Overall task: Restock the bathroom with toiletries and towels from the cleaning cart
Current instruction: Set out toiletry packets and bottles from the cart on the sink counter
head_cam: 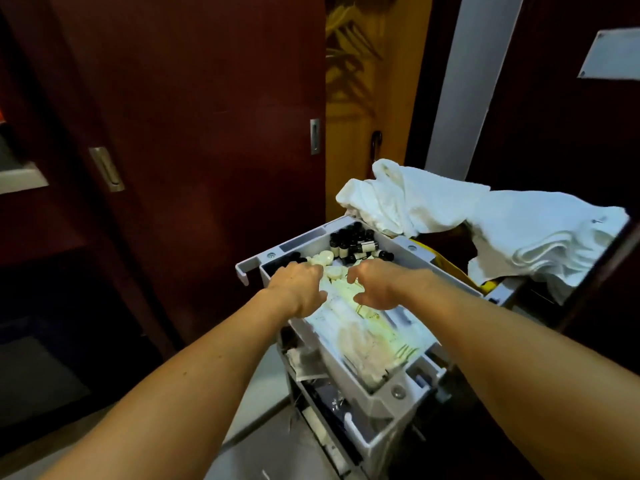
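While both your hands reach into the grey plastic tray (349, 344) at centre frame, your left hand (298, 289) and right hand (375, 285) hover, fingers loosely curled, grasping nothing, over pale wrapped toiletries (360, 336). Small dark bottles (349, 245) cluster beyond. Rumpled white towels (485, 223) drape the cart at right, beside dark wooden doors (187, 133).

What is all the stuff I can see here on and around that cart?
tray: one, grey, top of the cart
small bottles: many, dark with pale labels, far end of the tray
round pieces: several, cream, mid-tray by the fingers
packets: many, pale, near half of the tray
towels: a heap, white, beyond the tray
sliding doors: dark red-brown, left
left hand: over the tray, fingers curled
right hand: over the tray, fingers curled
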Demonstrator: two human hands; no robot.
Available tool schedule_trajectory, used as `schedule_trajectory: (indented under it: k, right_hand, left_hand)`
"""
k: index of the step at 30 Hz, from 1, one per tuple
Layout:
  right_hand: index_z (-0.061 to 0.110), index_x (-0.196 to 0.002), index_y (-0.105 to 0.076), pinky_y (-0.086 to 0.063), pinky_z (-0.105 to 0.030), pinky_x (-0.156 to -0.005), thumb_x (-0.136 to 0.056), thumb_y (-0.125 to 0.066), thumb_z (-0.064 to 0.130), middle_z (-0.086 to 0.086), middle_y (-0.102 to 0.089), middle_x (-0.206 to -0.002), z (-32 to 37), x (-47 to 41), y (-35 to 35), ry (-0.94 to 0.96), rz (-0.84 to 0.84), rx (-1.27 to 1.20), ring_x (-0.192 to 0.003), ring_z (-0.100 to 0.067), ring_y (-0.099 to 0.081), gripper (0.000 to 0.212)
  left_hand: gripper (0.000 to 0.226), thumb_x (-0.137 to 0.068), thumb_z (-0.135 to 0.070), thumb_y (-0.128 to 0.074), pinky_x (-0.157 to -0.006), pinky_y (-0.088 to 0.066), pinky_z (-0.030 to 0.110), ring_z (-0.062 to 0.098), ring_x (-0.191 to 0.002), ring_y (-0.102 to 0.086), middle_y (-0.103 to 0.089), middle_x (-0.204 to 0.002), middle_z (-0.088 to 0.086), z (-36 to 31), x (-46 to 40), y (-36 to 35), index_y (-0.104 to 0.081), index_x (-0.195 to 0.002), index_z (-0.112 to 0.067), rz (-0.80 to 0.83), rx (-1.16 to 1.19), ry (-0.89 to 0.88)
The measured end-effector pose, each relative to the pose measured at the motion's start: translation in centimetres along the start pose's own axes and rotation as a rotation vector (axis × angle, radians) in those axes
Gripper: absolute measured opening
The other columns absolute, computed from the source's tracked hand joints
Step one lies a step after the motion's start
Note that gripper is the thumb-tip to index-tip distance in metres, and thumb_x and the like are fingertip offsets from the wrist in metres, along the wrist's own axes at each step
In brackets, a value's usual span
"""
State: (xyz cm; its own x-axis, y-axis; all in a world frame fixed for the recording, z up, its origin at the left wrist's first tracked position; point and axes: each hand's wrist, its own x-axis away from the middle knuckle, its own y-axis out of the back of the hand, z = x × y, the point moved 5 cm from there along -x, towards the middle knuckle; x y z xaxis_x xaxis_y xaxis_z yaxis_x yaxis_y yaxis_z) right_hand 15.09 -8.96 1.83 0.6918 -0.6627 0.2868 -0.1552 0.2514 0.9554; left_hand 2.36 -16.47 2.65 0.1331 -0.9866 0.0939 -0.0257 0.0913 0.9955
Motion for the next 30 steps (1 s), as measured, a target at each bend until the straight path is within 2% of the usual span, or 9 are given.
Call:
schedule_trajectory:
  k: [4, 7, 10, 14, 20, 26, 30]
  right_hand:
    - [0.016, -0.14, -0.048, -0.042, -0.033, -0.092, -0.097, -0.055, 0.027, -0.01, -0.049, -0.141, -1.9, -3.6, -1.1, -0.018, 0.0, -0.052, -0.124, -0.029, -0.049, 0.044]
    - [0.015, -0.137, -0.05, -0.043, -0.033, -0.094, -0.096, -0.055, 0.026, -0.011, -0.05, -0.138, -2.6, -5.6, -2.5, -0.046, 0.014, -0.109, -0.123, -0.029, -0.051, 0.042]
    - [0.016, -0.138, -0.05, -0.043, -0.037, -0.102, -0.096, -0.056, 0.03, -0.011, -0.046, -0.141, -3.0, -7.4, -3.5, -0.075, -0.026, -0.167, -0.126, -0.029, -0.049, 0.045]
    - [0.017, -0.142, -0.048, -0.039, -0.037, -0.108, -0.097, -0.055, 0.032, -0.01, -0.042, -0.144, -3.1, -9.8, -4.7, -0.095, -0.099, -0.248, -0.132, -0.03, -0.042, 0.048]
    - [0.018, -0.144, -0.045, -0.036, -0.038, -0.109, -0.099, -0.051, 0.027, -0.006, -0.039, -0.148, -3.1, -12.8, -5.2, -0.061, -0.154, -0.262, -0.133, -0.031, -0.036, 0.047]
    - [0.02, -0.144, -0.044, -0.037, -0.038, -0.11, -0.092, -0.059, 0.019, -0.001, -0.043, -0.147, -4.0, -15.7, -5.2, -0.08, -0.161, -0.283, -0.133, -0.026, -0.036, 0.054]
    - [0.021, -0.126, -0.055, -0.043, -0.04, -0.1, -0.093, -0.059, 0.023, -0.004, -0.053, -0.13, -4.0, -17.0, -5.8, -0.062, -0.126, -0.241, -0.121, -0.027, -0.047, 0.033]
  left_hand:
    - [0.035, -0.097, -0.039, -0.048, -0.09, -0.041, 0.042, 0.033, -0.111, -0.049, -0.058, -0.125, 0.011, 0.8, -3.6, -1.3, -0.055, -0.122, -0.015, -0.031, -0.061, -0.012]
    - [0.032, -0.096, -0.038, -0.049, -0.088, -0.039, 0.04, 0.031, -0.108, -0.049, -0.058, -0.121, 0.01, 1.6, -5.5, -2.7, -0.059, -0.115, -0.014, -0.036, -0.063, -0.027]
    - [0.035, -0.095, -0.041, -0.051, -0.094, -0.038, 0.039, 0.029, -0.113, -0.048, -0.058, -0.122, 0.008, 2.4, -7.7, -4.0, -0.06, -0.118, -0.016, -0.074, -0.027, -0.018]
    - [0.046, -0.096, -0.044, -0.05, -0.108, -0.028, 0.037, 0.027, -0.127, -0.042, -0.053, -0.133, 0.006, 2.9, -10.2, -6.0, -0.053, -0.133, -0.018, -0.102, 0.011, -0.078]
    - [0.049, -0.095, -0.048, -0.049, -0.112, -0.027, 0.035, 0.025, -0.128, -0.042, -0.055, -0.132, 0.007, 4.0, -13.2, -6.7, -0.053, -0.131, -0.015, -0.139, 0.041, -0.074]
    - [0.047, -0.091, -0.053, -0.051, -0.103, -0.035, 0.036, 0.025, -0.118, -0.05, -0.062, -0.12, 0.007, 4.8, -16.1, -7.0, -0.056, -0.118, -0.015, -0.129, 0.041, -0.002]
    - [0.047, -0.087, -0.056, -0.051, -0.095, -0.035, 0.038, 0.026, -0.112, -0.052, -0.064, -0.111, 0.006, 4.9, -17.2, -7.5, -0.056, -0.111, -0.016, -0.118, 0.021, 0.054]
